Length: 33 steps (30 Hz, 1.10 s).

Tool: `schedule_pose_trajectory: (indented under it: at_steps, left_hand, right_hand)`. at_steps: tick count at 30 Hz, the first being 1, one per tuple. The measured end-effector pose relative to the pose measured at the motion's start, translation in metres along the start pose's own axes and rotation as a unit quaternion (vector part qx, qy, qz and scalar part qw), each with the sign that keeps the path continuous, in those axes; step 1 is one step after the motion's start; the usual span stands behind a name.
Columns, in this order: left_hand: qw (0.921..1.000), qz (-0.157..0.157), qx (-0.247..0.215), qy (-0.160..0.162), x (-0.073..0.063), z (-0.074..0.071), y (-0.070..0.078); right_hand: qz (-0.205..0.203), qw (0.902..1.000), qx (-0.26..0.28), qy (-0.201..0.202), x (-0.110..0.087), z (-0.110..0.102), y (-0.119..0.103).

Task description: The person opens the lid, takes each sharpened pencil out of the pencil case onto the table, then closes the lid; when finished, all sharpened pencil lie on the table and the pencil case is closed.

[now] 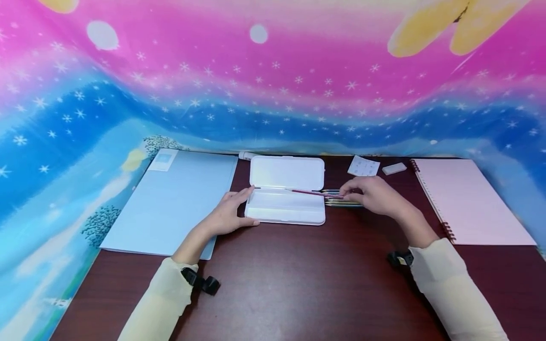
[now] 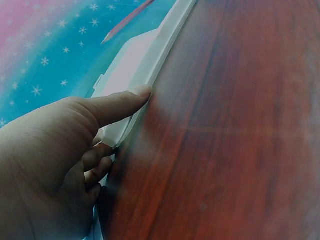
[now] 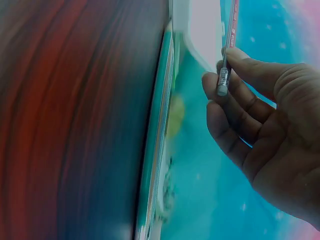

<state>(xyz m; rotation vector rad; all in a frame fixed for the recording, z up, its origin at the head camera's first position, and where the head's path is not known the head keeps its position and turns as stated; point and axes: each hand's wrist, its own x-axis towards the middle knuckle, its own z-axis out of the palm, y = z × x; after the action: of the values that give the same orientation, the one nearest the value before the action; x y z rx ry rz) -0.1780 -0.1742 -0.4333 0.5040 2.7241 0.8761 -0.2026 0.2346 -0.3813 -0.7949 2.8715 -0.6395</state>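
A white pencil case (image 1: 285, 216) lies on the table with its lid (image 1: 286, 173) raised at the back. My left hand (image 1: 227, 214) holds its left end, the thumb along the front edge and the other fingers toward the side and back. My right hand (image 1: 375, 195) pinches a red pencil (image 1: 313, 192) near its eraser end, thumb against fingers. The pencil's sharpened tip points left, above the case. Several other pencils (image 1: 341, 204) lie side by side right of the case, partly hidden under my right hand. In the right wrist view, a green pencil (image 3: 159, 115) shows nearest.
A light blue folder (image 1: 179, 199) lies at left, close to my left hand. Behind the right hand are a small printed paper (image 1: 363, 166) and a white eraser (image 1: 394, 168). A pink spiral notebook (image 1: 473, 203) lies at right. Patterned cloth (image 1: 273, 94) hangs behind the table.
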Motion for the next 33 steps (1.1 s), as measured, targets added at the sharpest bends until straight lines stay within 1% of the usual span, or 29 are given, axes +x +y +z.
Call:
schedule_pose_trajectory:
  at_steps: [5,9,12,18,25,30,33]
  left_hand:
    - [1.0,-0.002,-0.001,0.001,-0.003,0.0,-0.001]
    - [1.0,-0.002,0.0,0.004,-0.004,0.001,-0.002]
    - [1.0,-0.003,0.001,0.005,-0.004,0.001,-0.001]
    - [1.0,-0.004,0.003,0.004,-0.003,0.0,0.0]
    - [1.0,-0.004,0.008,0.003,-0.001,0.001,-0.001]
    - [1.0,-0.003,0.005,0.001,0.0,0.0,0.001]
    - [1.0,-0.002,0.005,0.001,0.0,0.0,0.002]
  right_hand:
    - [0.016,0.9998,-0.004,0.01,-0.019,-0.007,0.019]
    - [0.016,0.9994,-0.011,0.027,-0.037,-0.013,0.034]
    - [0.03,0.9987,-0.017,0.036,-0.049,-0.017,0.046]
    - [0.065,0.9969,-0.021,0.039,-0.068,-0.019,0.066]
    - [0.081,0.9958,-0.023,0.036,-0.079,-0.021,0.077]
    - [0.073,0.9967,-0.02,0.028,-0.083,-0.022,0.083]
    - [0.066,0.9973,-0.022,0.023,-0.082,-0.022,0.085]
